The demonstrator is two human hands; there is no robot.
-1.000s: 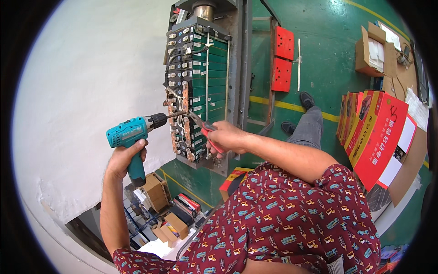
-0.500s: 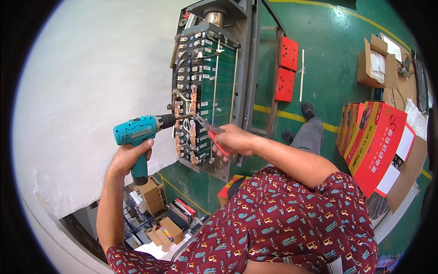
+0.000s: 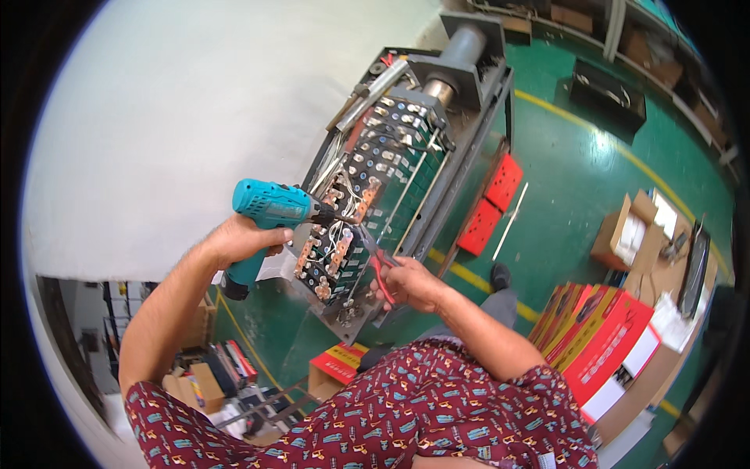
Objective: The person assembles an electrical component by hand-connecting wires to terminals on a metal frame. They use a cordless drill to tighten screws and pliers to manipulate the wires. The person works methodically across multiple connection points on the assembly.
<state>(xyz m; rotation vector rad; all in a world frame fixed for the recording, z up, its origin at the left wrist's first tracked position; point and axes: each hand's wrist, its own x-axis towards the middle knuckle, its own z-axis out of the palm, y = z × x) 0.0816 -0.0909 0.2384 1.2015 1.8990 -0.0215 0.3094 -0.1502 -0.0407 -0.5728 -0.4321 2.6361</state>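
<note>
Gripping a teal cordless drill (image 3: 269,209), bit against the copper-strapped battery pack (image 3: 367,207).

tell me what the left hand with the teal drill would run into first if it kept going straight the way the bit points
The left hand aims the teal drill rightward at the battery pack. Its tip already sits at a copper strip there, so that comes first; whether it is actually touching is unclear.

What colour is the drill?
The drill is teal with a dark base, seen in the head view.
</note>
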